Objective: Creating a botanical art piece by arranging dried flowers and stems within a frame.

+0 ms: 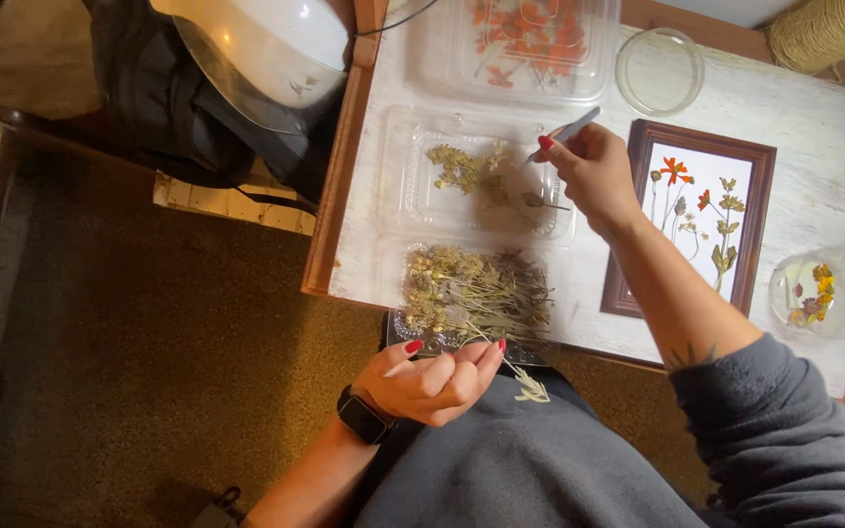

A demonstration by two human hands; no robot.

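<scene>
— Carefully now: left hand (432, 379) curled shut around a dried sprig (528, 387), pinched at the stem, pale head hanging over the grey lap just below the table edge.

— And right hand (591, 174)?

— Closed on slim grey tweezers (561, 132), tips down inside the open clear clamshell tray (413, 191), near the yellow-green dried stems (476, 171) there. Hard to tell whether anything pinched between the tips.

— Risks?

— Likely crumbling. Brittle sprig, tight pinch, so bits probably shed onto the lap. Could also snag a stem with the tweezers and drag neighbours out of the tray.

— Near the forearm?

— Wooden frame (757, 210) with pressed flowers arranged on white, just beside that wrist. Possibly scattered by a careless sweep back. Nearer tray of dried flower heads (471, 291) touching the table edge, perhaps tipped by a nudge from the lap.
</scene>
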